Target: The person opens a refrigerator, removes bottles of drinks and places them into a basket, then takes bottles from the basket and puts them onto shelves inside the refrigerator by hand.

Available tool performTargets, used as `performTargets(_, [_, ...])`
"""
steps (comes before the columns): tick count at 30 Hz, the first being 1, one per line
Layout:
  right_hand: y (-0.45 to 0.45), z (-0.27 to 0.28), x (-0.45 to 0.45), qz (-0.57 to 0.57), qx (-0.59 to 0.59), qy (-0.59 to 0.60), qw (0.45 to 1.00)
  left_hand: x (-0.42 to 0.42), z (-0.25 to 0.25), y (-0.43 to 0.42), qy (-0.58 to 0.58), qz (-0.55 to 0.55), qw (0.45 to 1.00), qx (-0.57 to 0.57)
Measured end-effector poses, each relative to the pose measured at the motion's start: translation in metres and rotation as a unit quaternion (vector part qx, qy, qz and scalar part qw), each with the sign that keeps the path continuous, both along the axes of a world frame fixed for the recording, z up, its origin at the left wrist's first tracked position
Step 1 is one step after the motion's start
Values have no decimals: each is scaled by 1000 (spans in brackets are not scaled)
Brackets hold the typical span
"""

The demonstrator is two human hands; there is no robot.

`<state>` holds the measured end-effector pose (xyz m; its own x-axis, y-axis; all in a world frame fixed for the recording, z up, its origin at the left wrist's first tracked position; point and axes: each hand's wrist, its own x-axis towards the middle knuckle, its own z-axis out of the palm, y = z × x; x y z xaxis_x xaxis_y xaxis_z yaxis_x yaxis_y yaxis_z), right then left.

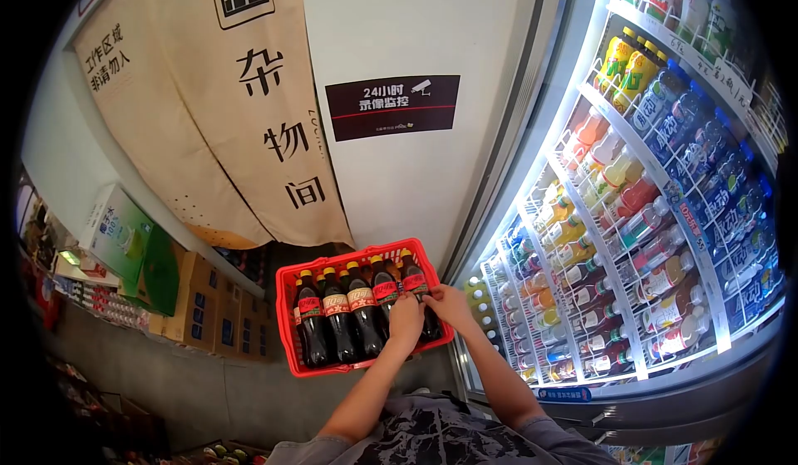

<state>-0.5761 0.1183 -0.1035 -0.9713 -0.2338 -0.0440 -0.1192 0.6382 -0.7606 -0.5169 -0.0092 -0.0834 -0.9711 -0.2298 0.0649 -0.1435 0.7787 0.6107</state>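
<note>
A red plastic basket [291, 332] full of dark soda bottles with yellow caps is in front of me. Some bottles, like this bottle [311, 324], carry red labels; another bottle [362, 309] has a cream label. At the basket's right end, my left hand [406, 317] is closed over the front bottles, fingers curled. My right hand [450, 305] reaches across the basket's right rim, its fingertips pinched close to my left hand. Between them is a red-labelled bottle [430, 325], partly covered. What the fingertips hold is hidden.
A lit drinks cooler [640, 241] with shelves of bottles fills the right side. Beyond the basket hang a beige curtain [224, 108] and a white panel with a black camera sign [392, 106]. Cardboard boxes [212, 307] and a green carton [137, 249] are stacked at left.
</note>
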Motion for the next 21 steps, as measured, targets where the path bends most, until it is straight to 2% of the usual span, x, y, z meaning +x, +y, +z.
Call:
performTargets(5, [5,-5,1,-15,-22,15,1000,0,-1,1,28,-11,1000,-10])
performTargets(8, [8,-2,6,-18,-34,0,999,3,-3,-3,6,-12,1000,-1])
performTargets(12, [9,0,11,-16,-52,-8,999,10,-2,-8,48,-13,999,23])
performTargets(17, [13,-4,19,-9,-85,-9,996,24,-2,-9,86,-8,990,115])
performTargets(21, [15,-8,29,1,-119,18,993,36,9,-8,91,-27,987,132])
